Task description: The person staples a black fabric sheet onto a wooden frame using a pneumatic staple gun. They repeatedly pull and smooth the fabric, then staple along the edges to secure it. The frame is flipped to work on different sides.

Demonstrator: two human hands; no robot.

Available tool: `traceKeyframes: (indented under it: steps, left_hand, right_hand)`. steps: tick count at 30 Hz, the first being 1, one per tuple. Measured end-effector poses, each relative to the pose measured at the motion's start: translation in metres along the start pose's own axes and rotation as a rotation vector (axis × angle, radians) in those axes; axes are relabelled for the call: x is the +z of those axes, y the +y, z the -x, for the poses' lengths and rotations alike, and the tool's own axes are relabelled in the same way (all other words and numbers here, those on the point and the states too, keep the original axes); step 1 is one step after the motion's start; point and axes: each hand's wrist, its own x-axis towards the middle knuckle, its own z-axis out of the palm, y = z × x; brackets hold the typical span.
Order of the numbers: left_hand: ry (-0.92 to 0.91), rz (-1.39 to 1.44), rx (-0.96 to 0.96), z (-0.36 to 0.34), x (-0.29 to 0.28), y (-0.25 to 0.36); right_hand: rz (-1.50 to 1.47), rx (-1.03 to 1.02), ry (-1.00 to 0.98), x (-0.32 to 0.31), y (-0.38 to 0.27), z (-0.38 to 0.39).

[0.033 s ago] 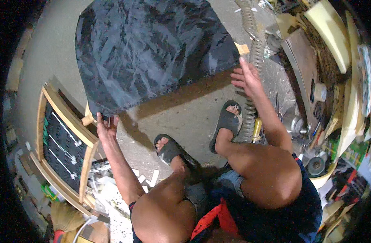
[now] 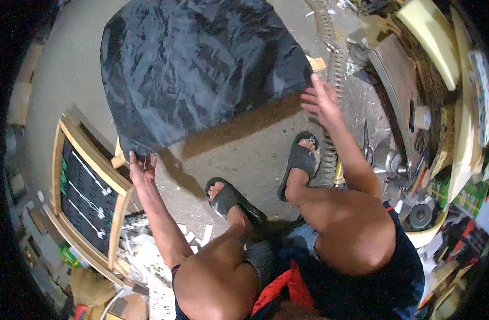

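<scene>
A wrinkled black fabric sheet [image 2: 201, 74] spreads across the upper middle, with pale wooden ends [image 2: 316, 63] showing from under its side edges. My left hand [image 2: 144, 169] grips its lower left corner, fingertips pressed at the edge. At the lower right corner, my right hand [image 2: 321, 101] holds the edge near its thumb and forefinger, the other fingers spread. What lies beneath the sheet is mostly hidden.
A wooden frame with black webbing [image 2: 88, 194] leans at left. A coiled hose [image 2: 327, 170] runs past my sandalled feet [image 2: 225, 197]. White scraps [image 2: 159, 261] lie lower left; boards, foam pieces [image 2: 424, 37], tools and a grey disc [image 2: 419, 216] crowd the right.
My right hand and the right corner of the black fabric have shifted slightly left. My left hand and its corner have moved very slightly down.
</scene>
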Motion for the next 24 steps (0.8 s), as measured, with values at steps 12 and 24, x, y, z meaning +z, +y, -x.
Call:
traceKeyframes:
  steps: [12, 24]
  left_hand:
    - [0.205, 0.406, 0.432, 0.017, 0.029, -0.024]
    - [0.186, 0.209, 0.428, 0.019, 0.02, 0.007]
  right_hand:
    - [-0.368, -0.281, 0.138, 0.012, 0.02, -0.047]
    - [-0.389, -0.251, 0.058, 0.022, 0.024, -0.02]
